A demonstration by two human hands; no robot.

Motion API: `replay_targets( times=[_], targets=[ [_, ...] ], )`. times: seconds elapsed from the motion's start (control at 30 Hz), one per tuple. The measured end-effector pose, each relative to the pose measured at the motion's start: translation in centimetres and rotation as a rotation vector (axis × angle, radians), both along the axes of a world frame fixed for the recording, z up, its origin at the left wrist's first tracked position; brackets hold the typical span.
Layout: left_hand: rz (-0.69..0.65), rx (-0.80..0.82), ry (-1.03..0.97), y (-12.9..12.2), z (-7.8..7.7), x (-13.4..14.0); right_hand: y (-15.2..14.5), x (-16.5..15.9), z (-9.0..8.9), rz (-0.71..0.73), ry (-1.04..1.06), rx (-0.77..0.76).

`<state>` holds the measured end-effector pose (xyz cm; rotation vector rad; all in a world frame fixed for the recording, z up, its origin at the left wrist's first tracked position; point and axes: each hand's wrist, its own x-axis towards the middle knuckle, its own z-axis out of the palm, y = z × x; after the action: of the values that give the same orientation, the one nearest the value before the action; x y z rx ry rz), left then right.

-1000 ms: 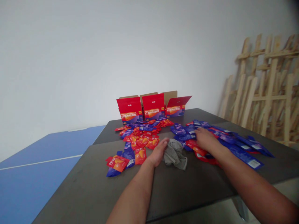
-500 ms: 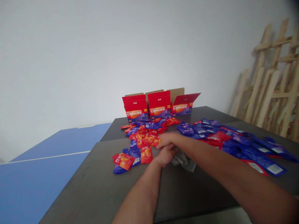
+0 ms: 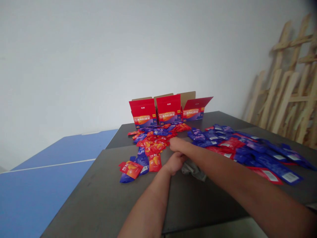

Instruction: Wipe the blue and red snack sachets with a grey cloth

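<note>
On the dark table [image 3: 99, 195], three open red boxes [image 3: 168, 114] are lined up beyond the grey cloth [image 3: 193, 171]. A larger heap [image 3: 257, 148] of blue and red sachets is spread right of the cloth, a smaller heap [image 3: 157, 145] left of and beyond it. The right hand [image 3: 176, 144] and left hand [image 3: 175, 163] are held together, seemingly overlapping, beside the cloth; whether anything is gripped cannot be told. Sachets could be knocked aside by the crossed right forearm.

Your right hand [image 3: 177, 145] sits just beyond your left hand [image 3: 175, 163]; sachets [image 3: 155, 162] lie left and right, three boxes [image 3: 169, 116] far back.
</note>
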<state>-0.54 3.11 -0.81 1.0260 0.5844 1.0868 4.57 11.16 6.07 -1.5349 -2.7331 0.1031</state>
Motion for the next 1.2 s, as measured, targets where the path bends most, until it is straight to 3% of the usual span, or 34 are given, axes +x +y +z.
replay_targets(
  times=[0.17, 0.3, 0.47, 0.73, 0.93, 1.07, 1.2],
  targets=[
    [0.064, -0.048, -0.026, 0.6, 0.5, -0.2, -1.3, 5.3, 0.0, -0.059, 0.162, 0.148],
    [0.106, -0.125, -0.256, 0.5, 1.8, -1.0, -3.8, 8.9, -3.2, 0.089, 0.472, 0.444],
    [0.011, -0.08, -0.293, -0.3, 2.6, -1.2, -6.0, 8.3, -6.1, 0.134, 0.391, 0.571],
    [0.145, -0.101, -0.346, 0.3, 2.5, -1.7, -7.0, 6.5, -5.3, 0.116, 0.293, 0.59],
    [0.295, -0.195, -0.512, 0.5, 3.3, -3.6, -6.2, 8.2, -5.4, -0.051, 0.282, 0.419],
    [0.216, -0.241, -0.529, 0.1, 3.7, -4.1, -5.8, 8.8, -5.3, -0.032, 0.237, 0.284],
    [0.122, -0.209, -0.538, -0.3, 3.8, -4.0, -5.9, 8.9, -4.5, 0.014, 0.375, 0.372]
  ],
)
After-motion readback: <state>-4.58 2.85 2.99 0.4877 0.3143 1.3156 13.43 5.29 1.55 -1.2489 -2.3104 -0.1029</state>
